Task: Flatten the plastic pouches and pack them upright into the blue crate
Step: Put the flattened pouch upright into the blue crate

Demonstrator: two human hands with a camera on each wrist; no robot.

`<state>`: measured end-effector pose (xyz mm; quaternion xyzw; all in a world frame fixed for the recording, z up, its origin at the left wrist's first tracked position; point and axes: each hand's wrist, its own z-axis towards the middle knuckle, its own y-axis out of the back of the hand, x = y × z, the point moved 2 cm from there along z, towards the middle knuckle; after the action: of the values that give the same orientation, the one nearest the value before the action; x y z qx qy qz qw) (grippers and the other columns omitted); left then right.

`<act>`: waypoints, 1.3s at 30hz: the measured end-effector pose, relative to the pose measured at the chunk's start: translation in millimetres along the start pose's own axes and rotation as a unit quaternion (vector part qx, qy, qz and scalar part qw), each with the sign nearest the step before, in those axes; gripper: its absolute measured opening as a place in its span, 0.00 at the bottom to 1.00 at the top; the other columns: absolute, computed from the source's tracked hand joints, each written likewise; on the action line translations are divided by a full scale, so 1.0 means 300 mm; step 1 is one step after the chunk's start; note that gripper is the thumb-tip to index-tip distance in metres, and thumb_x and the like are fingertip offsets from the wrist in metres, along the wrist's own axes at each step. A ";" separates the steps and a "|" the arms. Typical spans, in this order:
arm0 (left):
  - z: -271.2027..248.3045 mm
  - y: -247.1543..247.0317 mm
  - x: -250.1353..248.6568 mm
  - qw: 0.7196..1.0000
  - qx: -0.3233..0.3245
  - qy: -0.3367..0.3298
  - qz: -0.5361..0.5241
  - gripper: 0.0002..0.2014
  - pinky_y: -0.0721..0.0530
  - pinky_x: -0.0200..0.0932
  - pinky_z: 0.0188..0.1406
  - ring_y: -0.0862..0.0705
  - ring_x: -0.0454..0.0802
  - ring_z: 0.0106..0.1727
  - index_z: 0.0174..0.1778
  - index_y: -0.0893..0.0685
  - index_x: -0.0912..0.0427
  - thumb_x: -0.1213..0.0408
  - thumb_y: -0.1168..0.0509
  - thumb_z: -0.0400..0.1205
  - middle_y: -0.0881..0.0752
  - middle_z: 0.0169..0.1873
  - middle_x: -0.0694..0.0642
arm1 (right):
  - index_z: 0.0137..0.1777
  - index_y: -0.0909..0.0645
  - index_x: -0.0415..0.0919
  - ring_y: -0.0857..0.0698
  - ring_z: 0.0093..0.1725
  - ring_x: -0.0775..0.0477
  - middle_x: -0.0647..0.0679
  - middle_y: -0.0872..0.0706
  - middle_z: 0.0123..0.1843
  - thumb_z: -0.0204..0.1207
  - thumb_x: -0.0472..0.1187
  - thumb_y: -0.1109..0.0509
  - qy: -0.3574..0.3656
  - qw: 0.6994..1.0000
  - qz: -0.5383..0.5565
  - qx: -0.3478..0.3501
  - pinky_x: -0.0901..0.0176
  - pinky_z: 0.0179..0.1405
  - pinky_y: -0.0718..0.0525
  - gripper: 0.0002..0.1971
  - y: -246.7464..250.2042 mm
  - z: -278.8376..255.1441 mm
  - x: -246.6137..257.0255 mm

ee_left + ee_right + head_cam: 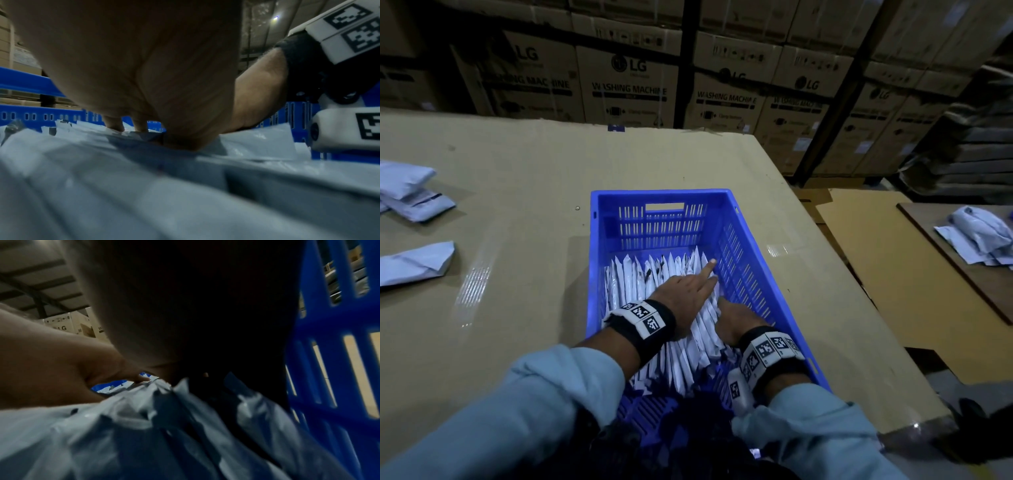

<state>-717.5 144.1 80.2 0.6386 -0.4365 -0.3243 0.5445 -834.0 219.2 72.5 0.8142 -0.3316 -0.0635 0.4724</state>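
Note:
The blue crate stands on the cardboard-covered table, and its near two thirds hold a row of white plastic pouches standing upright. My left hand lies on the pouch tops with the index finger stretched toward the right wall; in the left wrist view its fingertips and thumb press on the pouches. My right hand is sunk among the pouches beside the crate's right wall, with its fingers hidden. The right wrist view shows crumpled pouches under the dark palm.
Loose pouches lie at the table's left edge, a pile and a single one. More pouches sit on a second table at the right. Stacked cardboard boxes line the back. The crate's far third shows bare floor.

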 end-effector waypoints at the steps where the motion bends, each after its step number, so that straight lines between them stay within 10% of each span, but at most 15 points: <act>1: 0.003 -0.002 0.001 1.000 0.004 -0.001 0.005 0.55 0.27 0.52 0.76 0.35 0.58 0.82 0.90 0.59 0.58 0.68 0.27 0.76 0.71 0.87 0.62 | 0.90 0.49 0.42 0.20 0.73 0.31 0.31 0.23 0.78 0.84 0.35 0.44 0.002 1.000 0.000 -0.001 0.42 0.71 0.22 0.35 -0.001 0.000 0.000; 6: 0.006 -0.011 0.006 0.999 0.039 -0.004 0.035 0.49 0.38 0.54 0.83 0.46 0.57 0.88 0.91 0.52 0.55 0.55 0.28 0.80 0.59 0.90 0.58 | 0.90 0.53 0.39 0.23 0.77 0.31 0.30 0.27 0.81 0.85 0.38 0.44 -0.005 1.000 -0.010 0.003 0.43 0.75 0.25 0.35 -0.003 -0.009 0.001; 13: 0.011 -0.033 -0.001 0.997 0.044 0.019 0.055 0.47 0.48 0.56 0.88 0.53 0.56 0.90 0.91 0.54 0.59 0.50 0.33 0.83 0.57 0.90 0.57 | 0.67 0.19 0.32 0.15 0.65 0.33 0.34 0.16 0.69 0.81 0.39 0.41 -0.021 0.998 -0.053 -0.015 0.48 0.59 0.15 0.19 -0.001 -0.026 -0.019; 23: 0.013 -0.038 -0.010 0.999 0.040 0.006 0.029 0.47 0.50 0.61 0.88 0.54 0.57 0.90 0.90 0.52 0.47 0.52 0.27 0.81 0.57 0.90 0.58 | 0.71 0.21 0.32 0.17 0.69 0.34 0.34 0.18 0.72 0.82 0.39 0.42 -0.008 0.997 -0.070 -0.016 0.49 0.63 0.17 0.21 0.014 -0.027 -0.009; 31: -0.107 0.245 -0.032 0.989 -0.089 0.004 -0.117 0.34 0.25 0.56 0.65 0.22 0.55 0.74 0.74 0.25 0.41 0.77 0.36 0.76 0.30 0.82 0.48 | 0.70 0.18 0.39 0.14 0.66 0.35 0.39 0.14 0.67 0.84 0.44 0.39 0.002 0.984 -0.128 -0.127 0.46 0.61 0.14 0.19 0.056 -0.083 0.020; 39: -0.455 0.455 0.164 0.922 -0.279 0.102 -0.248 0.33 0.25 0.43 0.58 0.21 0.43 0.69 0.67 0.18 0.36 0.76 0.41 0.73 0.17 0.71 0.37 | 0.66 0.16 0.39 0.13 0.65 0.34 0.38 0.14 0.66 0.84 0.42 0.36 -0.025 0.964 -0.143 -0.224 0.47 0.59 0.14 0.15 0.151 -0.197 0.146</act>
<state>-603.7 152.2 243.7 0.5780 -0.0979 -0.4911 0.6443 -797.1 220.8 150.7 0.7245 -0.2011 -0.2237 0.6201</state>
